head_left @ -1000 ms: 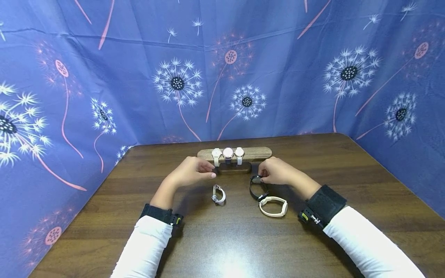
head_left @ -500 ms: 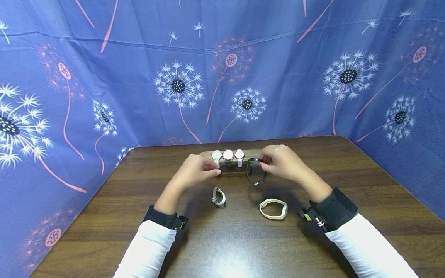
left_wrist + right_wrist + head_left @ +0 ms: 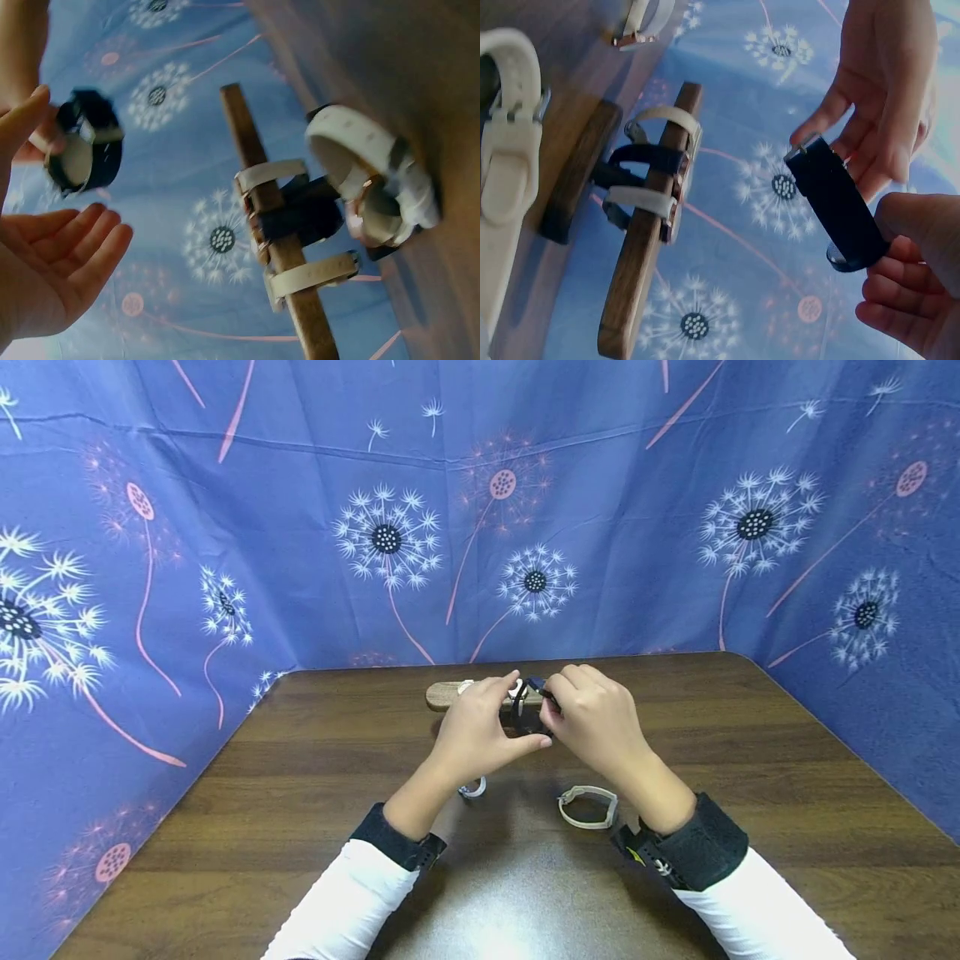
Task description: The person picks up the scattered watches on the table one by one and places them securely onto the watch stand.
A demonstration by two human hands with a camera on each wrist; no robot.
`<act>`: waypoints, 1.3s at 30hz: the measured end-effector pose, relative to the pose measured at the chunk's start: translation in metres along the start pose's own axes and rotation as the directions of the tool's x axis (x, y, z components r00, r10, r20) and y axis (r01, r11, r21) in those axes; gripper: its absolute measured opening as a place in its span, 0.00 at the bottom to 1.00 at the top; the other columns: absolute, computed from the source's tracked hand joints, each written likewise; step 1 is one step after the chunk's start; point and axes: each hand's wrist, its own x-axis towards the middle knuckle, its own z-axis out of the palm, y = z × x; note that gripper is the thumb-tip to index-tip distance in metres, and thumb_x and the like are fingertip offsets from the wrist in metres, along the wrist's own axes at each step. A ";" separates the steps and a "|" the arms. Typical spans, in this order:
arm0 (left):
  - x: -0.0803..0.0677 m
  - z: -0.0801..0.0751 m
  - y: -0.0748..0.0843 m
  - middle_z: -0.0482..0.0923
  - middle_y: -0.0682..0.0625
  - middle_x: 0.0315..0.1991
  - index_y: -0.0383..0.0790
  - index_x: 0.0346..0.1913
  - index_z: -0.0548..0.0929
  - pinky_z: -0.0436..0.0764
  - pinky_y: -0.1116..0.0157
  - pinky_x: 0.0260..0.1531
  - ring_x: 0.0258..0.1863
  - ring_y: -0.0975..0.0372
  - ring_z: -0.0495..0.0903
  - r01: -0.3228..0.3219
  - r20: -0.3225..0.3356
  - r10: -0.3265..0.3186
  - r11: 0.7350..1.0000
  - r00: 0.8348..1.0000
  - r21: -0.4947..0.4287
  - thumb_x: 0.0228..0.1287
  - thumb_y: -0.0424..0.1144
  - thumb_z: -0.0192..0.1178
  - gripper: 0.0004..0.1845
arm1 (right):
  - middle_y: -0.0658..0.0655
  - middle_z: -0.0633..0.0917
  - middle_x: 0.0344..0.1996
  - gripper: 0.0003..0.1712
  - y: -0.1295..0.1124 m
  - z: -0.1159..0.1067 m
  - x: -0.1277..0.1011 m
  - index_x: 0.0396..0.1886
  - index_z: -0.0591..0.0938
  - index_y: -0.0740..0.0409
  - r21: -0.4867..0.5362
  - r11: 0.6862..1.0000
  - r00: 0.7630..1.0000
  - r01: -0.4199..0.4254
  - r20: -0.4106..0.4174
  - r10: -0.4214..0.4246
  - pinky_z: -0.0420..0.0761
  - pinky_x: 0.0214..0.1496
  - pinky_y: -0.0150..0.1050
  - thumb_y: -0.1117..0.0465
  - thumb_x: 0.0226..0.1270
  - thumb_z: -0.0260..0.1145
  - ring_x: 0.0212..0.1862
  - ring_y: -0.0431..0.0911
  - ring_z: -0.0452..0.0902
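Note:
My right hand (image 3: 600,714) pinches a black-strapped wristwatch (image 3: 840,206) by one side, holding it up in front of the stand. The strap is closed in a loop, and its metal buckle shows in the right wrist view. Facing it, my left hand (image 3: 480,727) is spread, thumb apart from the fingers, close beside the watch. In the left wrist view its fingers (image 3: 94,255) are extended just below the watch. Behind the hands is a wooden watch stand (image 3: 649,277). Its bar carries three watches: one cream-strapped (image 3: 315,275), one dark-strapped (image 3: 300,217) and one white-strapped (image 3: 270,174).
On the brown table (image 3: 300,793), a cream-banded watch (image 3: 588,810) lies near the right forearm. A white-strapped watch with a rose-gold case (image 3: 360,142) lies left of centre, partly hidden by my left hand in the head view. Blue dandelion-print cloth (image 3: 637,568) hangs behind.
My right hand has lifted the black watch from beside the cream-banded one and brought it up and left. My left hand has moved right, opening toward it, and now covers part of the stand.

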 end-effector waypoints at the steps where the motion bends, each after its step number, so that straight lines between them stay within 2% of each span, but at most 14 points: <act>1: -0.001 0.003 0.001 0.82 0.43 0.50 0.33 0.61 0.76 0.79 0.58 0.50 0.49 0.53 0.80 -0.005 -0.019 0.005 1.000 1.000 0.019 0.42 0.59 0.77 0.46 | 0.55 0.77 0.19 0.01 -0.003 0.000 0.000 0.22 0.78 0.64 -0.008 1.000 1.000 0.003 -0.013 -0.003 0.74 0.18 0.42 0.71 0.47 0.63 0.22 0.50 0.71; 3: -0.002 0.008 0.003 0.83 0.45 0.45 0.33 0.58 0.79 0.81 0.60 0.44 0.44 0.56 0.81 -0.016 -0.053 0.020 0.998 0.998 0.060 0.42 0.59 0.76 0.43 | 0.55 0.75 0.18 0.02 -0.007 0.001 0.000 0.20 0.76 0.65 -0.018 1.000 0.999 0.009 -0.042 -0.010 0.73 0.17 0.41 0.72 0.46 0.62 0.20 0.50 0.69; 8: -0.003 0.014 0.006 0.83 0.48 0.33 0.37 0.46 0.84 0.80 0.63 0.30 0.33 0.60 0.79 -0.055 -0.113 0.068 0.992 0.991 0.115 0.48 0.51 0.72 0.26 | 0.57 0.73 0.16 0.03 -0.015 0.005 0.000 0.18 0.73 0.65 -0.031 0.999 0.994 0.033 -0.106 -0.036 0.69 0.15 0.40 0.73 0.45 0.59 0.19 0.51 0.66; 13: -0.003 0.016 0.004 0.84 0.47 0.32 0.35 0.42 0.84 0.81 0.63 0.28 0.32 0.58 0.81 -0.092 -0.183 0.111 0.990 0.977 0.108 0.52 0.45 0.70 0.19 | 0.58 0.74 0.18 0.05 -0.017 0.005 0.000 0.20 0.75 0.65 -0.002 0.999 0.992 0.032 -0.124 -0.032 0.71 0.18 0.42 0.70 0.52 0.55 0.21 0.52 0.68; 17: -0.002 0.016 -0.001 0.83 0.48 0.30 0.35 0.38 0.84 0.79 0.63 0.26 0.29 0.59 0.81 -0.117 -0.245 0.132 0.990 0.961 0.075 0.53 0.42 0.69 0.14 | 0.58 0.79 0.24 0.05 -0.014 0.002 0.000 0.27 0.80 0.66 0.104 0.994 0.995 0.014 -0.102 -0.003 0.76 0.26 0.45 0.67 0.55 0.61 0.26 0.53 0.72; 20: -0.001 0.016 -0.005 0.83 0.47 0.29 0.33 0.38 0.85 0.79 0.66 0.26 0.27 0.60 0.80 -0.115 -0.272 0.114 0.993 0.955 0.011 0.52 0.39 0.71 0.14 | 0.57 0.82 0.30 0.09 -0.009 -0.001 0.001 0.34 0.83 0.66 0.248 0.968 0.998 -0.030 -0.044 0.042 0.78 0.34 0.43 0.64 0.55 0.71 0.33 0.52 0.76; 23: -0.002 0.016 -0.009 0.83 0.45 0.31 0.30 0.41 0.85 0.81 0.71 0.29 0.28 0.60 0.81 -0.100 -0.289 0.075 0.992 0.954 -0.075 0.51 0.37 0.72 0.16 | 0.56 0.84 0.36 0.21 0.001 -0.006 0.002 0.42 0.84 0.64 0.393 0.913 0.994 -0.107 0.030 0.104 0.79 0.42 0.40 0.62 0.49 0.79 0.38 0.49 0.79; 25: -0.002 0.016 -0.011 0.84 0.44 0.34 0.29 0.42 0.85 0.82 0.72 0.33 0.31 0.59 0.82 -0.101 -0.302 0.058 0.987 0.952 -0.128 0.52 0.36 0.72 0.16 | 0.56 0.84 0.40 0.27 0.008 -0.010 0.002 0.47 0.83 0.64 0.457 0.877 0.988 -0.151 0.069 0.135 0.78 0.45 0.37 0.62 0.45 0.81 0.41 0.49 0.80; 28: -0.001 0.015 -0.015 0.84 0.43 0.36 0.30 0.42 0.84 0.83 0.71 0.35 0.34 0.58 0.83 -0.135 -0.314 0.072 0.973 0.947 -0.185 0.52 0.34 0.70 0.15 | 0.56 0.83 0.47 0.33 0.018 -0.015 0.002 0.54 0.81 0.63 0.503 0.847 0.983 -0.174 0.133 0.124 0.76 0.52 0.38 0.63 0.44 0.82 0.49 0.50 0.79; 32: 0.000 0.016 -0.018 0.84 0.42 0.41 0.30 0.44 0.84 0.83 0.69 0.39 0.38 0.58 0.82 -0.221 -0.301 0.140 0.942 0.943 -0.253 0.52 0.32 0.71 0.16 | 0.59 0.80 0.57 0.40 0.024 -0.018 0.002 0.60 0.78 0.63 0.553 0.820 0.979 -0.147 0.201 0.041 0.72 0.62 0.42 0.65 0.43 0.82 0.59 0.53 0.74; 35: 0.000 0.016 -0.018 0.83 0.42 0.43 0.30 0.45 0.83 0.82 0.71 0.41 0.41 0.57 0.82 -0.263 -0.292 0.178 0.921 0.940 -0.288 0.52 0.31 0.70 0.16 | 0.60 0.80 0.56 0.40 0.025 -0.017 0.002 0.59 0.78 0.64 0.581 0.805 0.977 -0.122 0.214 -0.006 0.72 0.62 0.41 0.65 0.42 0.82 0.58 0.53 0.75; 39: 0.000 0.017 -0.016 0.83 0.42 0.43 0.30 0.44 0.83 0.80 0.74 0.42 0.43 0.57 0.82 -0.288 -0.302 0.201 0.917 0.932 -0.277 0.53 0.31 0.70 0.15 | 0.57 0.83 0.50 0.35 0.022 -0.015 0.001 0.54 0.81 0.63 0.584 0.805 0.981 -0.105 0.193 -0.013 0.76 0.57 0.35 0.64 0.42 0.82 0.53 0.50 0.78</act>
